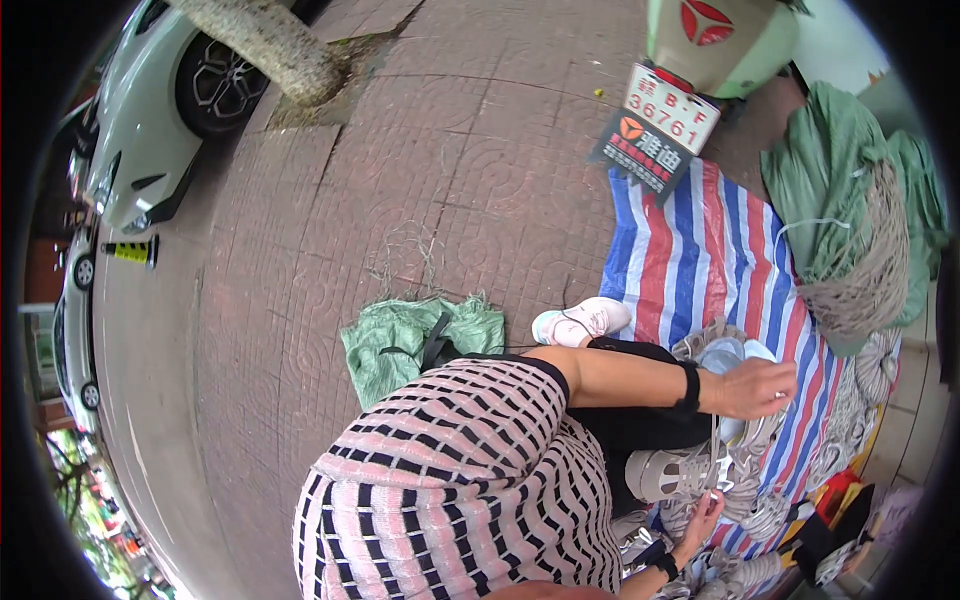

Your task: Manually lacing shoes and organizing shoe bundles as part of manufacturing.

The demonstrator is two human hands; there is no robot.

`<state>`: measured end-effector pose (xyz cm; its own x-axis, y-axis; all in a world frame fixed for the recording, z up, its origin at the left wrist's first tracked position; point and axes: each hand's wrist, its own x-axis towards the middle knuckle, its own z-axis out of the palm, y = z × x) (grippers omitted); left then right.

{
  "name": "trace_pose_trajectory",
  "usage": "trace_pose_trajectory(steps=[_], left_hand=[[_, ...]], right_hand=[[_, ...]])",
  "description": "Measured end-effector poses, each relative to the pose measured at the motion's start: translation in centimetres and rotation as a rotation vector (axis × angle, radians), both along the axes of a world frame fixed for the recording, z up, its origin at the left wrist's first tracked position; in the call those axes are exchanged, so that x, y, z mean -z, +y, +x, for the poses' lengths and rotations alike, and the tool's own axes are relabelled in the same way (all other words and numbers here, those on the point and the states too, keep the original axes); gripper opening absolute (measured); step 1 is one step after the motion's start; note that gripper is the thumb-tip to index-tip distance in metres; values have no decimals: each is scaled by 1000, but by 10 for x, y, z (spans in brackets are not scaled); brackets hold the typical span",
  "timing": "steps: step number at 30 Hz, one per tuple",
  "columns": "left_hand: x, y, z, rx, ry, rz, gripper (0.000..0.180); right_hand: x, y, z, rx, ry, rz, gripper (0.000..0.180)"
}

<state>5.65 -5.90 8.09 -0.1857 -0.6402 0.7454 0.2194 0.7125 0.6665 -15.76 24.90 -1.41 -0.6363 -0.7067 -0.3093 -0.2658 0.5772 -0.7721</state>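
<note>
My left hand (762, 388), with a black band on its wrist, reaches right and closes over a pale blue-white bundle of netting (728, 356). The bundle lies on a red, white and blue striped tarp (690, 250). Lower down, my right hand (702, 512), also with a black wristband, pinches grey netting (742, 488) beside my grey shoe (668, 472). My white shoe (582, 320) rests at the tarp's edge. More coils of grey net (860, 390) lie along the tarp's right side. My pink and black striped top fills the lower middle.
A pale green scooter (715, 40) with a plate stands at the tarp's far end. Green sacks and a netted heap (850, 220) sit on the right by a step. A green sack (400, 340) lies on the brick pavement. A tree trunk (275, 45) and white cars (140, 120) are at the left.
</note>
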Motion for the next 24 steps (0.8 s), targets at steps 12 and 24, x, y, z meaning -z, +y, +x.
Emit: trace_pose_trajectory(steps=[12,24], left_hand=[[-49,0,27,21,189,-22,13],[-54,-1,33,27,230,-31,15]], right_hand=[[-39,-26,35,62,43,179,29],[-27,-17,8,-14,79,235,35]])
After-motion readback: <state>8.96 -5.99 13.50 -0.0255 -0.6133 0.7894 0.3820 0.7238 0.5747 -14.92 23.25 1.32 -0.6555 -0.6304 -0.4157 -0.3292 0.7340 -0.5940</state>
